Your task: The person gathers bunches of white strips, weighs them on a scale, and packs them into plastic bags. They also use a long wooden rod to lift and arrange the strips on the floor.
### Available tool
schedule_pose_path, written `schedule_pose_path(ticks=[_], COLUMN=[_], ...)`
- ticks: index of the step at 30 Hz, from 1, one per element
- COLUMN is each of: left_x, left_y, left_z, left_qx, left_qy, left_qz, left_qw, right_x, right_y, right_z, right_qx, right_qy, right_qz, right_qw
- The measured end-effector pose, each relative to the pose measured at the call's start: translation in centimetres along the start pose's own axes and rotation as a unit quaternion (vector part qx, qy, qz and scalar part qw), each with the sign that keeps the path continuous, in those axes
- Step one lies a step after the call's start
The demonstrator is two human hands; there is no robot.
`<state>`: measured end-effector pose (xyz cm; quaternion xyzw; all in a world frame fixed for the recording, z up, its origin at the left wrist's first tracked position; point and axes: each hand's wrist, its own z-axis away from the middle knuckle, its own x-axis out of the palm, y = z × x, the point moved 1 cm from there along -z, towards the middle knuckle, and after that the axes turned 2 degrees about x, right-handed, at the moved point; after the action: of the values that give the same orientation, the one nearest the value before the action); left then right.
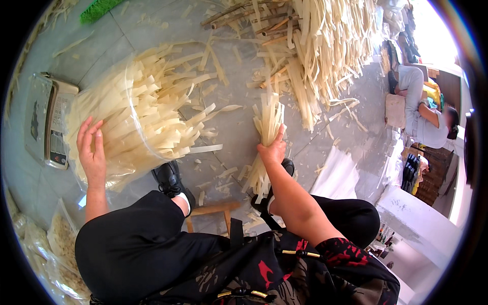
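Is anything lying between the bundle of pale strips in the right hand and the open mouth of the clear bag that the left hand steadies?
Nothing solid. The right hand grips the bundle of strips upright, beside the clear bag under the left hand. Between them lie only loose strips spilling from the bag's mouth onto the grey floor.

Grey tiled floor (pixel 152 30) under me. On it: large heap of pale flat strips (pixel 320 46), loose scattered strips (pixel 213 173), clear bag of strips (pixel 137 117), weighing scale (pixel 51 122), green brush (pixel 99 9).
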<state>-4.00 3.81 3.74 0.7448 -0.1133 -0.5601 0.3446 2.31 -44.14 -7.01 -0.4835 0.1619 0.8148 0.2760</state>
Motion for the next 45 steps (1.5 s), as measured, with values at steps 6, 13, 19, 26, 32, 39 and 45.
schedule_pose_path(ticks=[6, 13, 19, 26, 32, 39, 45], left_x=[-1.7, -9.6, -6.7, -0.9, -2.1, -3.2, -2.4], left_y=[1.5, 13.1, 25.5, 32.0, 34.9, 34.8, 35.9], left_z=[-0.9, -7.3, -5.6, 1.2, 5.0, 4.7, 5.1], left_qx=[0.039, 0.086, 0.024, -0.027, 0.045, -0.032, -0.034], left_qy=[0.011, -0.130, -0.318, -0.386, -0.353, -0.337, -0.463], left_qz=[0.011, 0.191, 0.257, 0.448, 0.490, 0.622, 0.670], left_qw=[0.999, 0.969, 0.912, 0.806, 0.796, 0.707, 0.579], right_x=[-1.4, -2.6, -11.5, -21.8, -26.7, -32.5, -37.0], right_y=[0.3, 0.8, -4.7, -6.7, -4.9, -1.7, -2.9], right_z=[-0.2, 1.9, 8.0, 19.9, 24.8, 26.2, 18.1], right_qx=[0.019, -0.113, -0.286, -0.415, -0.471, -0.560, -0.498], right_qy=[-0.042, -0.072, -0.215, -0.279, -0.004, 0.007, 0.029], right_qz=[-0.080, -0.421, -0.604, -0.553, -0.303, -0.060, -0.428], right_qw=[0.996, 0.897, 0.712, 0.667, 0.829, 0.827, 0.754])
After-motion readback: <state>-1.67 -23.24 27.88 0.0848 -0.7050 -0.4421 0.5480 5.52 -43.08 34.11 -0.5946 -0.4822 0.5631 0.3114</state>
